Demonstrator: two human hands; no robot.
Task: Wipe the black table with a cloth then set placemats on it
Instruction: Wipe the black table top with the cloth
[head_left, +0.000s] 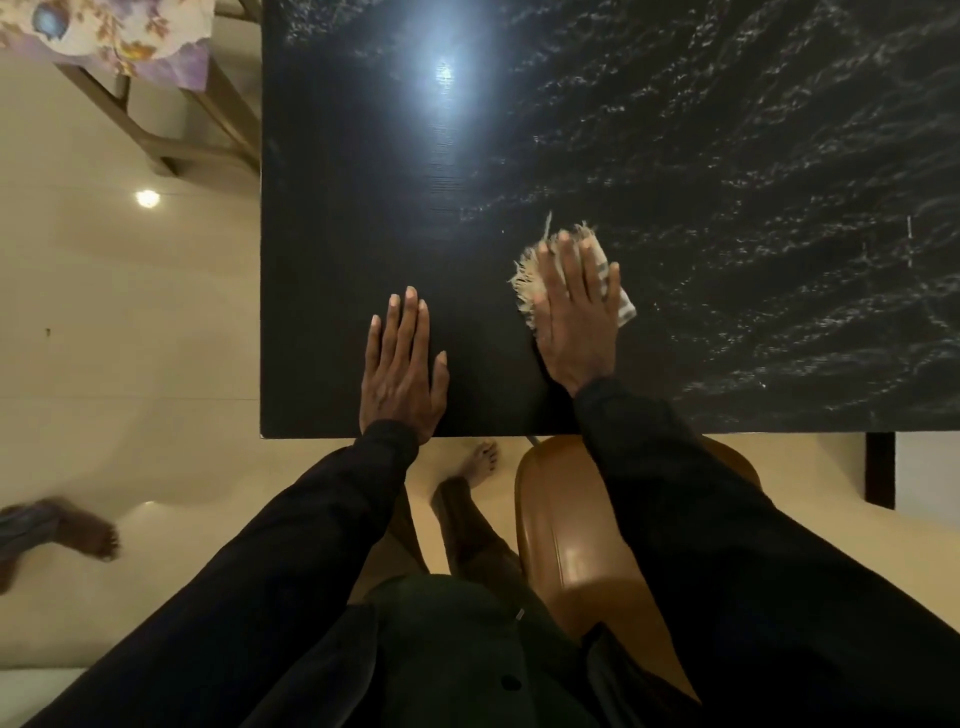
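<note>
Black and glossy, the desk (363, 234) is seen from above, rippled streaks covering its right half. A pale fringed cloth (524, 283) is pressed flat at centre frame under the right grip (576, 317), stretched straight, not curled. The left grip (402, 369) is laid flat and spread, holding nothing, near the lower edge. Streaks may be left if the small cloth is dragged unevenly; no placemats are seen.

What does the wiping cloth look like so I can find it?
Find the black table. Near its front edge, the right hand presses on the cloth. It is the only pale, frayed thing there; the left hand rests on bare table.
</note>
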